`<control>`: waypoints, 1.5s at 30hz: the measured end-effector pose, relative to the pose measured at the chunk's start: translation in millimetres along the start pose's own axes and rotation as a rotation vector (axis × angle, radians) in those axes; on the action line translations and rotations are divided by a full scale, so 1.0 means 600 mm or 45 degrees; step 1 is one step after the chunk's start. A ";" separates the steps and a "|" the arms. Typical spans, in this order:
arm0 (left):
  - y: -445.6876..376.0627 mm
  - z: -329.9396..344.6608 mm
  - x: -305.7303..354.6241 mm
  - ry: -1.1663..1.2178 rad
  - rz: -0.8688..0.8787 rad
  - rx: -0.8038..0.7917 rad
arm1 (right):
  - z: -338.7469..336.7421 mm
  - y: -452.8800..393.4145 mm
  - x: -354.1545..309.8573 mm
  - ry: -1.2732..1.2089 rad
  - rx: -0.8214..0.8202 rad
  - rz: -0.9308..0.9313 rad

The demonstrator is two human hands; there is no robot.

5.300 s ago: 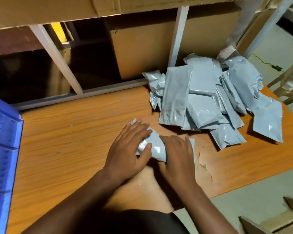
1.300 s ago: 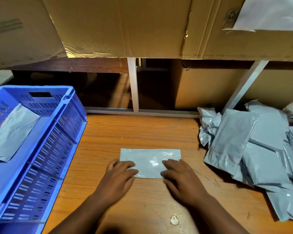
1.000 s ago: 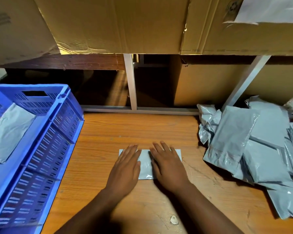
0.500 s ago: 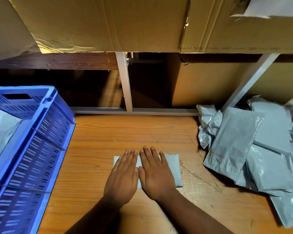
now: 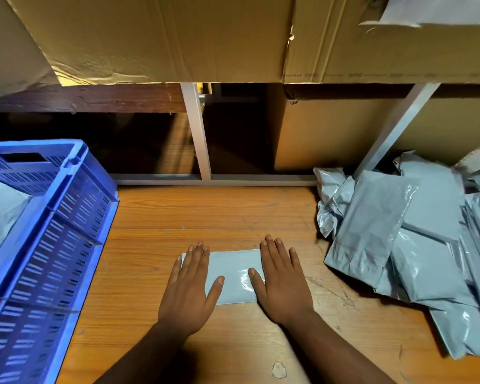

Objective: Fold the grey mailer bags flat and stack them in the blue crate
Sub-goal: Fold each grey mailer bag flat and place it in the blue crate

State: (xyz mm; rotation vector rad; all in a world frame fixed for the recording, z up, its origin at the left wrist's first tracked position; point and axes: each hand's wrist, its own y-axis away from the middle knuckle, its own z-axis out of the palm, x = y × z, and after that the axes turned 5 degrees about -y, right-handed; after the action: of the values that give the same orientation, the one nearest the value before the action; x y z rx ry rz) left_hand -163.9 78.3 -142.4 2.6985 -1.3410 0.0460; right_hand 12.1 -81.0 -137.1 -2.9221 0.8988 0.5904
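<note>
Since half a second ago both hands slid apart from centre to the two ends of the folded mailer bag [image 5: 234, 275]; before they were side by side, touching. Head view, only one: left hand [image 5: 190, 284] flat on the bag's left end, right hand [image 5: 281, 281] flat on its right end, fingers straight and spread a little, gripping nothing, just pressing. Looks like a smoothing stroke outward, to push air out and set the crease so the bag stays flat for stacking. Bag lies lower centre of frame on the bench [image 5: 219, 214], well apart from the blue crate [image 5: 75, 217] at left edge. Inside the crate, far left, at least one grey bag [image 5: 0, 217] already lies; count hidden. Pile of unfolded mailer bags [image 5: 408, 239] at right, loose and crumpled, several overlapping, so much is left to do. Bench is orange wood grain, scratched near the pile, a pale chip mark [image 5: 278, 370] at bottom. Behind: white metal frame [image 5: 197, 131], cardboard boxes [image 5: 164, 37] overhanging across top of frame, dark gap under them. Dim, warm light.
</note>
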 end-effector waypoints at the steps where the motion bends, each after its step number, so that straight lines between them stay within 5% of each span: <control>1: 0.002 -0.003 -0.001 0.015 -0.030 0.004 | -0.003 0.003 0.003 -0.005 -0.003 -0.002; 9: 0.015 -0.015 -0.011 0.060 -0.143 -0.017 | -0.016 0.023 0.024 -0.044 0.007 0.027; 15: -0.014 -0.064 -0.021 0.376 -0.089 -0.017 | -0.040 0.020 0.032 -0.211 -0.003 -0.105; 19: -0.052 -0.114 -0.016 0.234 -0.071 -0.200 | -0.074 -0.015 -0.004 -0.251 0.027 -0.267; 23: -0.057 -0.138 -0.019 0.633 -0.196 -0.446 | -0.101 -0.044 -0.044 -0.117 -0.198 -0.339; 26: -0.033 -0.157 -0.025 0.754 -0.151 -0.466 | -0.115 -0.042 -0.059 -0.105 -0.179 -0.407; 33: 0.020 -0.313 -0.067 0.661 0.071 0.045 | -0.196 -0.051 -0.145 -0.303 0.246 -0.629; 38: 0.057 -0.427 -0.134 0.676 0.078 0.426 | -0.265 -0.080 -0.264 -0.158 0.613 -0.723; 45: 0.123 -0.489 -0.311 0.431 0.076 0.813 | -0.299 -0.150 -0.476 -0.115 0.717 -0.983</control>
State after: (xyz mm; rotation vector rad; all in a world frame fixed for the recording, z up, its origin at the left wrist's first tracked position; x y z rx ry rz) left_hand -326.8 219.9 140.4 2.9170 -1.4785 1.0519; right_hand -94.1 122.8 125.6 -2.4028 -0.1076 0.3257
